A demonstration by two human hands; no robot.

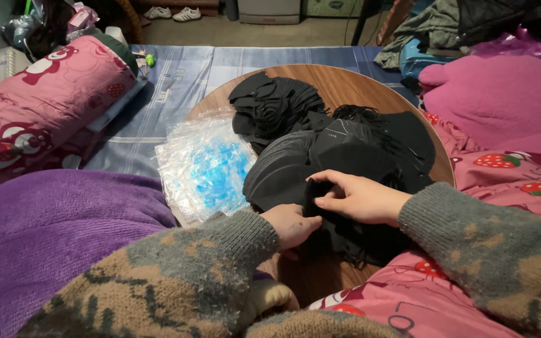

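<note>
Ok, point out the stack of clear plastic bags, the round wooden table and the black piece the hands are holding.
Clear plastic bags [203, 168], head view, middle of the top bag.
Round wooden table [345, 84], head view, bare top near the far rim.
Black piece [313, 195], head view, strip between the fingers.

Both arms wear a thick knitted sweater, mottled tan and grey-green, fuzzy with pilling. Ribbed grey cuffs end at the wrists; the left hand [292, 225] and right hand [358, 197] are bare.

Single head-worn camera, looking steeply down and forward from the person's own eye level, close over both sleeved forearms, round wooden desk [352, 84] filling mid-frame, bedding at both sides, floor visible along the far top edge
</note>
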